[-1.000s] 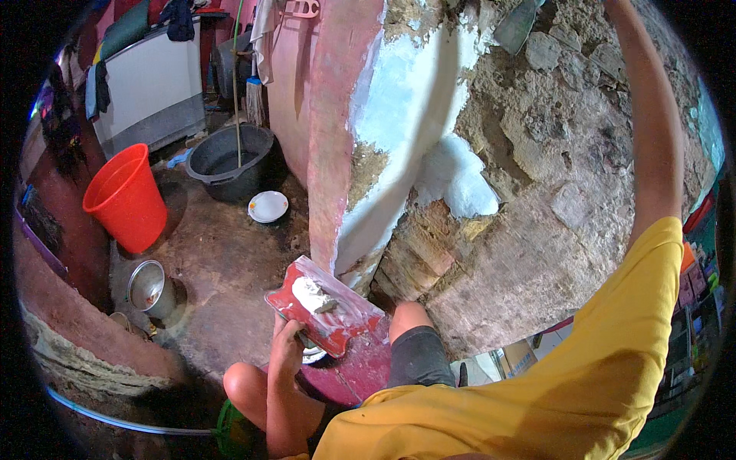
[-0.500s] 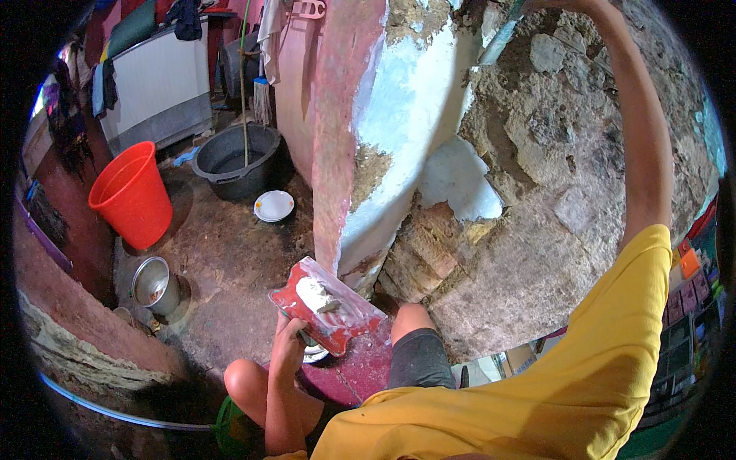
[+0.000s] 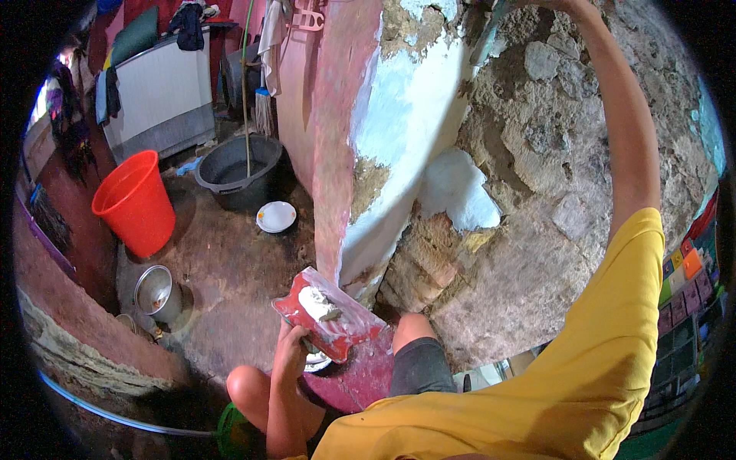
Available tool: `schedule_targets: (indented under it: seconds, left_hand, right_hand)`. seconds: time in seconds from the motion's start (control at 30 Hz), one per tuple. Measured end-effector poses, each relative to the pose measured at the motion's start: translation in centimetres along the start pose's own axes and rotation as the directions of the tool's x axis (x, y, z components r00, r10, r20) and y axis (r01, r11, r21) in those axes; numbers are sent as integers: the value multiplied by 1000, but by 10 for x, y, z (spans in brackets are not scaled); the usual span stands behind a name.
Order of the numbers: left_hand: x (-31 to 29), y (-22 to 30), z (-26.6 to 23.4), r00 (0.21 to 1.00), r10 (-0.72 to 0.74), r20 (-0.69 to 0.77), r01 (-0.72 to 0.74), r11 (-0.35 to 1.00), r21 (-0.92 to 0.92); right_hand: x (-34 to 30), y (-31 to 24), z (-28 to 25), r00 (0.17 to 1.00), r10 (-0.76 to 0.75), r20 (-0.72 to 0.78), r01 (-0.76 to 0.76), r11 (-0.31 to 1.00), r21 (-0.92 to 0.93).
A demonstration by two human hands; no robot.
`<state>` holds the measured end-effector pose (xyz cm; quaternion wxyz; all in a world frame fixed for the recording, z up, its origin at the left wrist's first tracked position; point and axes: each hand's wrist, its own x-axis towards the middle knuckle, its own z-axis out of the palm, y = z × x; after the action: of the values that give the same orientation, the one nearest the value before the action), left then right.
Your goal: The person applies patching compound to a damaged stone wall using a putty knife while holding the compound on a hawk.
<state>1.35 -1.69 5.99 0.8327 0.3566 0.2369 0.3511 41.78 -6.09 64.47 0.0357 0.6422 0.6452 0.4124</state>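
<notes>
OK, left hand is closed under a red flat board, holding it tilted just above the knees. The board has worn white streaks along one edge and carries a lump of white plaster with a darker grey bit on top, sitting toward its upper end. Board sits at the foot of the pink wall corner, near it, contact unclear.

Right arm reaches straight up along the rough stone wall; the right hand is cut off at the top edge, so can't tell what it grips or how it's set.

Wall: bare irregular stone and mortar on the right, patchy pale-blue and white plaster left of it, one fresh-looking white patch lower down, exposed brick below that.

Floor is dark packed earth or concrete. On it: red bucket, dark grey tub with a stick standing in it, small white plate, and a metal pot. White panel with cloths draped on it stands at the back.
</notes>
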Motion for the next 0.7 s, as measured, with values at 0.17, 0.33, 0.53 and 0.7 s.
schedule_targets:
  seconds: [0.17,0.33,0.53,0.7]
  left_hand:
    - [3,-6,-6,999,17,-29,-16,1000,26]
    - [9,-12,-11,1000,3,-5,-2,998,57]
    - [10,-15,-11,1000,-17,-23,18,999,37]
    - [11,-12,0,998,-28,-58,30,999,27]
  right_hand:
    - [6,-42,-17,997,78,16,-76,994,-75]
    - [14,-30,-26,996,41,83,-40,999,-15]
    - [16,-24,-37,1000,12,28,-12,1000,5]
    - [6,-6,-69,999,31,17,-28,992,-122]
